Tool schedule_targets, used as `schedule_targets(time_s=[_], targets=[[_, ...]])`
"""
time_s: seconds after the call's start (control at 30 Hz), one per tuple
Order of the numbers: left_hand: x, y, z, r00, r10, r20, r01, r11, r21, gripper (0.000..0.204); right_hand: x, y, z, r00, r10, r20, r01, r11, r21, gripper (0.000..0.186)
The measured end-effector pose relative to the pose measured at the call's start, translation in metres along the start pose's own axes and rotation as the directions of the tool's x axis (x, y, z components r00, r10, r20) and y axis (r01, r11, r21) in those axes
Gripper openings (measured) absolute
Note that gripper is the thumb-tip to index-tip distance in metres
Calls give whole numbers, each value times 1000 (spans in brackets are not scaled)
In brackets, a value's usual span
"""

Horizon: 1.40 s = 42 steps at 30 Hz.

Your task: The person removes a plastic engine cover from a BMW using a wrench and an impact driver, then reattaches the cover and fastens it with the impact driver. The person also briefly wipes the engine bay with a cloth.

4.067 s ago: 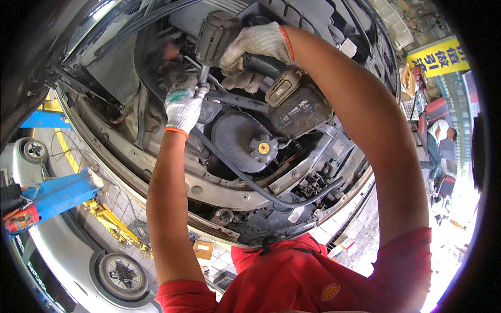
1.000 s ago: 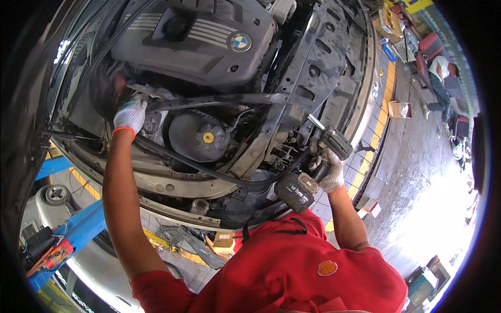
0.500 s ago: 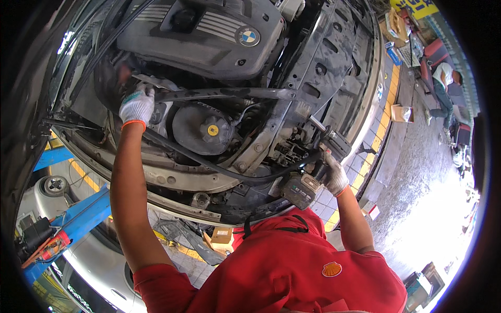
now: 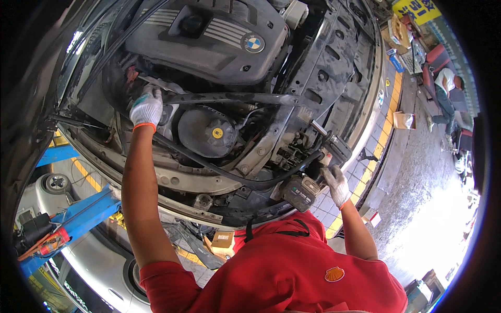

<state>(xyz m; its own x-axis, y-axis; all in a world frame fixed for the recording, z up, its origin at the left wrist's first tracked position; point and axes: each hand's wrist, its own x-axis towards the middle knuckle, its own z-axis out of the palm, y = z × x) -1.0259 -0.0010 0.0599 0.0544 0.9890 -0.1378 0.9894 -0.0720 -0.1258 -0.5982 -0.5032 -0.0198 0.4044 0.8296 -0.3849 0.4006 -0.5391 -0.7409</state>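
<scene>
The dark engine cover (image 4: 219, 58) sits beyond the round tank (image 4: 201, 133). A long metal bar (image 4: 235, 98) crosses just beyond the tank, probably stiff, best held mid-length. Right of the tank is the power wrench (image 4: 314, 170), likely heavy and rigid, best taken by its handle. Left of the tank, the left hand (image 4: 146, 108) curls at the bar's end; the right hand (image 4: 336, 185) is half-curled against the wrench. Whether either grips, I cannot tell.
</scene>
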Motion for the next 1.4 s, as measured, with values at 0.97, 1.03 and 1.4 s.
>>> schedule_targets(time_s=[0.97, 1.03, 1.4], targets=[[16, -28, 10, 995, 48, 86, -22, 957, -288, 59, -21, 37, 18, 976, 216, -37, -145, 763, 630, 55], [14, -10, 7, 981, -152, 121, 181, 940, -289, 62, -20, 39, 20, 975, 216, -49, -143, 784, 603, 55], [24, -30, 17, 999, 19, 33, -8, 949, -315, 56, -16, 52, 25, 968, 212, -136, -126, 875, 468, 39]])
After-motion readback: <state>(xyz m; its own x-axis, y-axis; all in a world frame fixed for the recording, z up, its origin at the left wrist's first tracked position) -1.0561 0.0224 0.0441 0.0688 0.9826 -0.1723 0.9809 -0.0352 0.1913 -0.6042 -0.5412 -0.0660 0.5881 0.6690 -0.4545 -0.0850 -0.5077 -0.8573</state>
